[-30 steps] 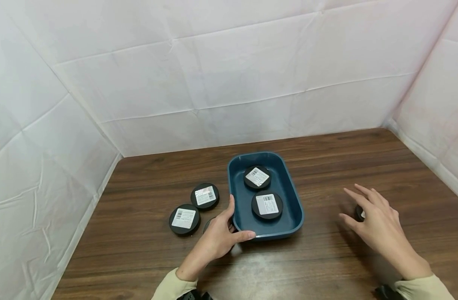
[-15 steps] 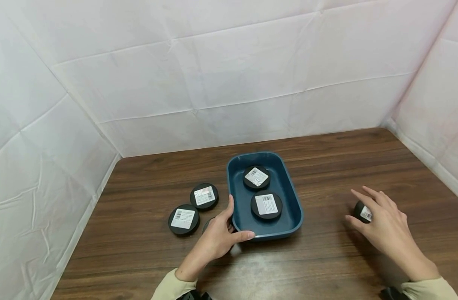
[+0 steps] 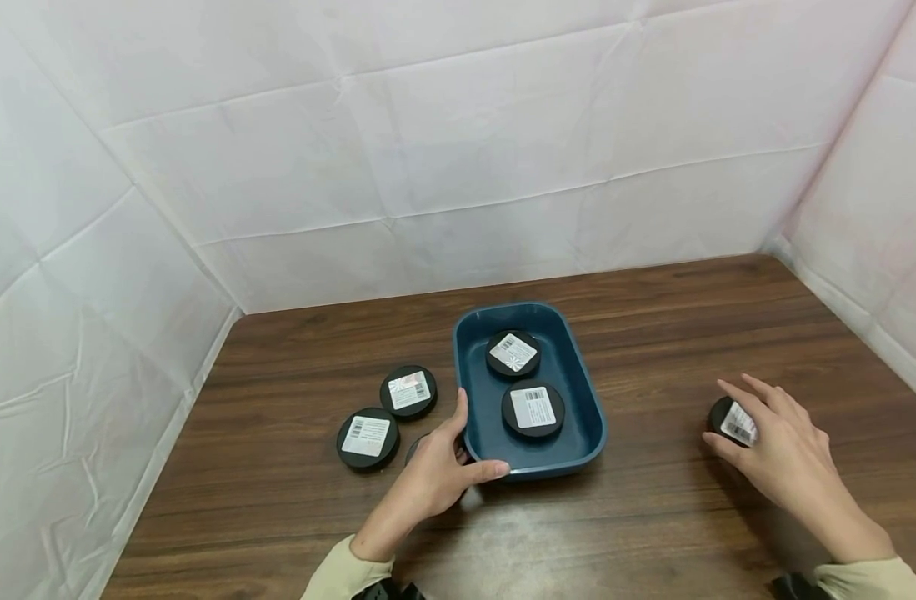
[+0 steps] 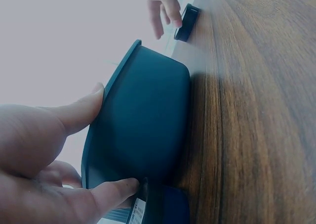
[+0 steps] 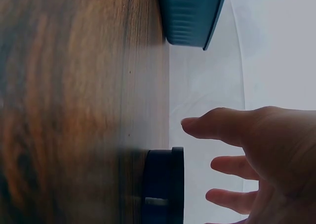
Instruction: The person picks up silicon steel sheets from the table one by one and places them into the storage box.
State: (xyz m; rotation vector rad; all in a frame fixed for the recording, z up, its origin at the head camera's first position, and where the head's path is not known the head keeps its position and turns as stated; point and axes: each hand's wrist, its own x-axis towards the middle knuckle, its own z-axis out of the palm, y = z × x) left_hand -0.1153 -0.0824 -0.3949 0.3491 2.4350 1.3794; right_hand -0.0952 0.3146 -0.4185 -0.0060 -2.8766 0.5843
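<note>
A blue tray [image 3: 583, 392] stands mid-table with two round black tubs in it, a farther tub [image 3: 495, 364] and a nearer tub [image 3: 534, 434], each bearing a white barcode label. My left hand [image 3: 431, 477] lies at the tray's near left corner, thumb along the front rim and index finger extended up the left side. In the left wrist view the thumb tip touches the rim. To the right, my right hand [image 3: 783, 446] hovers with spread fingers over another labelled tub [image 3: 738, 423], partly hidden. The right wrist view shows a gap between the thumb and this tub [image 5: 165, 184].
Left of the tray, two more labelled tubs, a back tub [image 3: 408, 392] and a front tub [image 3: 367, 439], lie close together. A further tub [image 3: 414, 448] is mostly hidden by my left hand. White sheeting [image 3: 458, 150] surrounds the brown wooden table [image 3: 277, 500].
My right hand has shifted rightward, uncovering more of the tub beneath it and its label. My left hand and the tray stay in place.
</note>
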